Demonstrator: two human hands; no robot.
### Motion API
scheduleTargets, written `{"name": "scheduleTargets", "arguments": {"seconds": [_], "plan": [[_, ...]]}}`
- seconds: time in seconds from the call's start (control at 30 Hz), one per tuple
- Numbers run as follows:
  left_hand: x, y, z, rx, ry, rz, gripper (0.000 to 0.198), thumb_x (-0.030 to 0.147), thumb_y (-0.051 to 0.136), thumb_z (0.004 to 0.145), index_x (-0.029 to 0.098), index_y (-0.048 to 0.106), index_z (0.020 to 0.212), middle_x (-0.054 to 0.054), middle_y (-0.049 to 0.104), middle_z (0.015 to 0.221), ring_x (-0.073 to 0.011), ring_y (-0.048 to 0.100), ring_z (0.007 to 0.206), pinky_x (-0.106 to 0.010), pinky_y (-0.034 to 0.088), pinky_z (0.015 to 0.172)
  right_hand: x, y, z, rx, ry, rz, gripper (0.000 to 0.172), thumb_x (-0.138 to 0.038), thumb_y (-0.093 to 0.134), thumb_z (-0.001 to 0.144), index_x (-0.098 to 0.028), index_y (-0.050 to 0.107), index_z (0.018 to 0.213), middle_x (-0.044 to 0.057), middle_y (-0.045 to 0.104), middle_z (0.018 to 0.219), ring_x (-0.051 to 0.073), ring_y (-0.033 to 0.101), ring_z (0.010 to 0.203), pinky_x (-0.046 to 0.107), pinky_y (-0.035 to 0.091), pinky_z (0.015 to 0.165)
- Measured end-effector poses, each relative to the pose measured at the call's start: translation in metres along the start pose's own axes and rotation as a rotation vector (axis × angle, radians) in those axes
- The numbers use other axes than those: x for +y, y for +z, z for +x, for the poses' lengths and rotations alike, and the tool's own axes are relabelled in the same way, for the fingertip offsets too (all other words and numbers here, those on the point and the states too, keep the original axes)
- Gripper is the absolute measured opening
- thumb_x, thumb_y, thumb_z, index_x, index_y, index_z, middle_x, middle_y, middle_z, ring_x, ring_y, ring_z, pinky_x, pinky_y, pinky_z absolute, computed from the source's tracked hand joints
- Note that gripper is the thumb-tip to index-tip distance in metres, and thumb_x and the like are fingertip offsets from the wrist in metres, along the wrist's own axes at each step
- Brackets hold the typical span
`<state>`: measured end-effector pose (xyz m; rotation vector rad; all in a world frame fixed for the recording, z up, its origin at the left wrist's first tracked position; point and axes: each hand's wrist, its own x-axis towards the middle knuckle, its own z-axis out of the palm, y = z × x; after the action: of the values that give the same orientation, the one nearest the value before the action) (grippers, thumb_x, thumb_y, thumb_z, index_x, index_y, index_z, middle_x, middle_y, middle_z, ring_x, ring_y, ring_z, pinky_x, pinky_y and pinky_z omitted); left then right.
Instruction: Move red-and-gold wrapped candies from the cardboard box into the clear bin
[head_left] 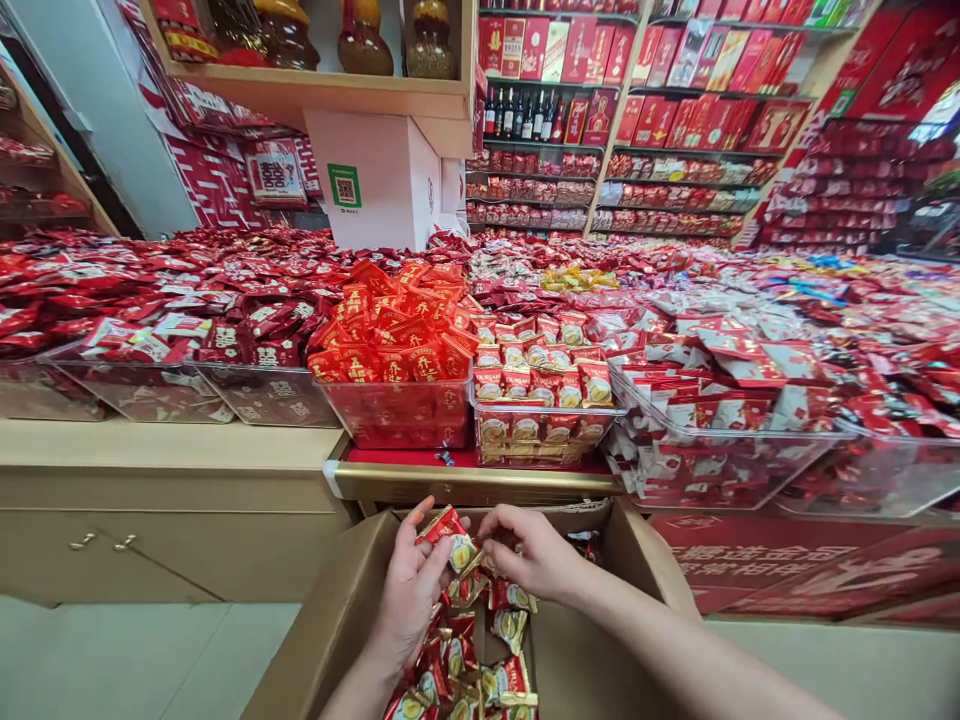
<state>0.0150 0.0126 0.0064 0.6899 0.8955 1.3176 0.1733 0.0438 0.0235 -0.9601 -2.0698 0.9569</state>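
Note:
Above an open cardboard box (337, 600), my left hand (405, 600) holds a red and gold wrapped durian candy (457, 545) between thumb and fingers. The fingers of my right hand (532, 550) are curled in a pinch at the right end of the held candies; their tips are partly hidden. More durian candies (502, 680) of the same kind lie loose in the box under both hands. Just beyond the box, a clear bin (547, 425) holds durian candies stacked in neat rows.
Left of that bin stands a clear bin of red packets (397, 390). Clear bins of white and red packets (720, 440) stand at the right. A gold-edged counter ledge (480, 485) runs behind the box. A white pillar (367, 180) and stocked shelves (555, 130) rise farther back.

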Motion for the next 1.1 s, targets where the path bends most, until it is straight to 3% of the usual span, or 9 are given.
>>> {"name": "scheduleTargets", "arguments": {"seconds": [0.1,0.2,0.27,0.43,0.6,0.7,0.83,0.97,1.1], "plan": [[-0.006,-0.001,0.002,-0.018,0.056,0.097,0.058,0.024,0.06,0.071,0.028,0.031,0.121,0.003,0.068,0.073,-0.0098,0.058,0.059,-0.018,0.042,0.056,0.002,0.003,0.002,-0.024,0.183,0.172,0.019,-0.032,0.053,0.072,-0.014,0.053,0.081,-0.001,0.052,0.064,0.008,0.043,0.055,0.019,0.037,0.05],[-0.01,-0.001,0.002,-0.047,0.083,0.157,0.053,0.022,0.06,0.071,0.024,0.035,0.117,0.007,0.062,0.057,-0.0046,0.047,0.043,-0.013,0.035,0.044,0.004,0.003,0.003,-0.079,0.249,0.184,0.023,-0.035,0.059,0.067,-0.013,0.055,0.073,-0.003,0.049,0.057,0.007,0.04,0.051,0.018,0.033,0.047],[-0.012,-0.002,0.002,-0.043,0.073,0.173,0.049,0.022,0.06,0.071,0.022,0.038,0.115,0.005,0.063,0.058,-0.004,0.045,0.041,-0.013,0.033,0.042,0.005,0.004,0.003,-0.092,0.266,0.166,0.023,-0.035,0.061,0.066,-0.014,0.056,0.071,-0.003,0.05,0.058,0.007,0.04,0.051,0.018,0.033,0.046],[-0.014,-0.005,0.003,-0.032,0.014,0.209,0.045,0.027,0.06,0.07,0.021,0.043,0.112,-0.002,0.07,0.076,-0.0148,0.06,0.067,-0.021,0.044,0.057,0.005,0.005,0.005,-0.078,0.287,0.057,0.019,-0.032,0.061,0.066,-0.014,0.058,0.068,-0.001,0.056,0.063,0.008,0.045,0.056,0.018,0.034,0.051],[-0.02,-0.01,0.008,-0.144,0.035,0.191,0.048,0.026,0.059,0.072,0.026,0.038,0.115,-0.003,0.067,0.093,-0.018,0.059,0.089,-0.025,0.045,0.076,0.006,0.008,0.007,-0.014,0.268,-0.063,0.014,-0.027,0.06,0.065,-0.014,0.058,0.062,0.0,0.058,0.065,0.009,0.047,0.059,0.02,0.034,0.056],[-0.02,-0.013,0.011,-0.16,0.039,0.168,0.053,0.024,0.06,0.071,0.028,0.035,0.118,-0.003,0.061,0.108,-0.019,0.053,0.101,-0.025,0.043,0.083,0.011,0.012,0.006,-0.014,0.323,0.087,0.016,-0.03,0.06,0.065,-0.014,0.058,0.068,-0.001,0.055,0.062,0.008,0.043,0.055,0.019,0.033,0.051],[-0.019,-0.014,0.008,-0.191,0.071,0.163,0.06,0.025,0.057,0.074,0.034,0.024,0.123,-0.003,0.043,0.128,-0.0206,0.042,0.114,-0.027,0.039,0.09,0.017,0.017,0.006,-0.045,0.403,0.396,0.035,-0.037,0.065,0.06,-0.014,0.057,0.085,-0.002,0.052,0.065,0.007,0.04,0.055,0.018,0.033,0.051],[-0.02,-0.011,0.003,-0.227,0.068,0.234,0.065,0.026,0.055,0.074,0.036,0.018,0.127,-0.004,0.035,0.132,-0.0209,0.04,0.116,-0.028,0.036,0.092,0.018,0.016,0.007,-0.121,0.386,0.469,0.036,-0.045,0.062,0.062,-0.012,0.062,0.074,-0.003,0.048,0.059,0.006,0.035,0.053,0.018,0.03,0.05],[-0.021,-0.008,0.003,-0.209,0.075,0.221,0.07,0.025,0.057,0.074,0.035,0.014,0.128,-0.005,0.048,0.123,-0.0202,0.046,0.11,-0.028,0.04,0.087,0.015,0.012,0.008,-0.075,0.332,0.421,0.035,-0.046,0.059,0.065,-0.012,0.064,0.07,-0.004,0.043,0.054,0.005,0.031,0.05,0.018,0.026,0.046]]}}
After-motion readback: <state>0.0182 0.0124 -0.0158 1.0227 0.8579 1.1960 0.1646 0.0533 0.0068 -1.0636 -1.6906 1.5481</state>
